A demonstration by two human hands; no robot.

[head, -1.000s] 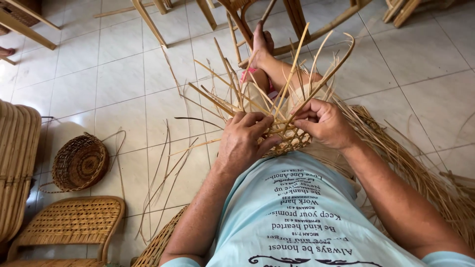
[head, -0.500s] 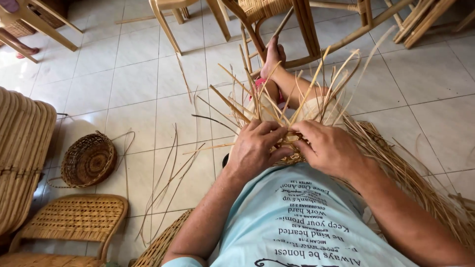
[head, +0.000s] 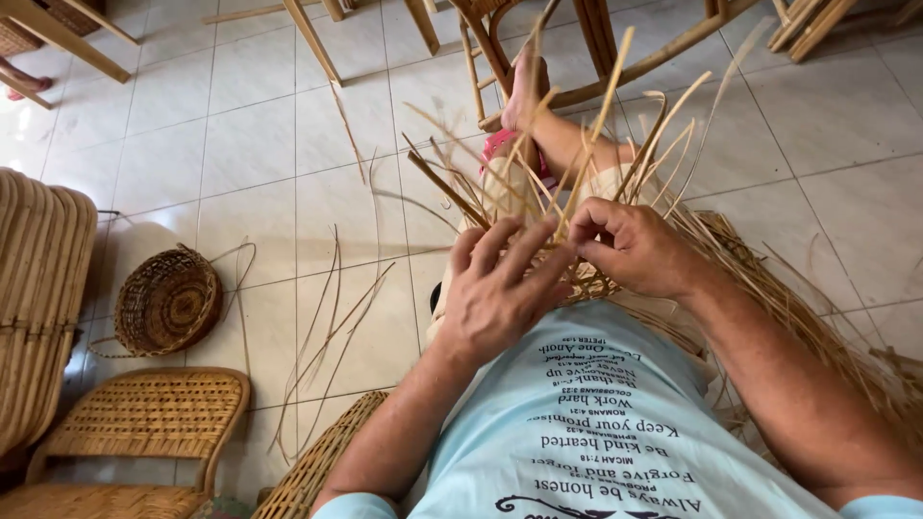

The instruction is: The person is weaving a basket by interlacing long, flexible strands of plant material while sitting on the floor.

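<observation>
Clearly both hands meet over a half-woven basket held in the lap, at the centre of the frame. The left hand lies across the near side of the weave with its fingers spread wide and loose, fingertips resting among the upright cane strips; it grips nothing that I can make out. The right hand has its fingers curled narrow, thumb against forefinger, pinching 1 thin strip right at the woven rim.

These strips look light, dry and springy: they fan upward and outward on their own, so they likely flick back if released. They probably bend along their length but may crack if kinked sharply. The best hold seems low, close to the woven part, where a strip is stiffest and easiest to steer; a grip near the free tip would likely just whip about.

Loose strips lie on the tiled floor left of centre, a small round basket sits at the left, and a woven chair seat fills the lower left.
</observation>
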